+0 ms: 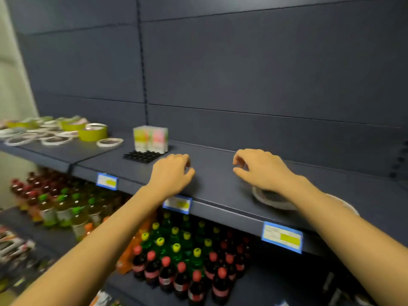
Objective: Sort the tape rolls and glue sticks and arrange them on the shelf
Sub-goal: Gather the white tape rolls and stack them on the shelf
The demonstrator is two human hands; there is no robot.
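Wide dark shelf (220, 180) dead ahead, and most of its right stretch carries nothing yet. Underneath, a packed bank of bottles (181, 257), which matters: anything knocked over the front edge drops in among them.

Far left end of the shelf, the heap of tape rolls (55, 131), thin white rings and fat yellow-green ones lying across each other, unsorted by the look of it. Reach in carelessly and the loose rings could slide off that front edge.

Both arms are up over the middle. The left hand (171, 173) hovers near the front edge, fingers loosely curled, nothing in it. The right hand (262, 168) sits apart from it, thumb and fingers spread in a claw, also empty as far as the blur lets me judge.

Against the back panel, the glue stick box (150, 138) stands upright; just in front, a black tray of glue sticks (142, 156). The left hand is close, and a backhand swipe would tip that box.

Here's the real risk: a flat white roll (269, 199) lies under the right wrist, right by the front edge. Drag that forearm back and it goes over.
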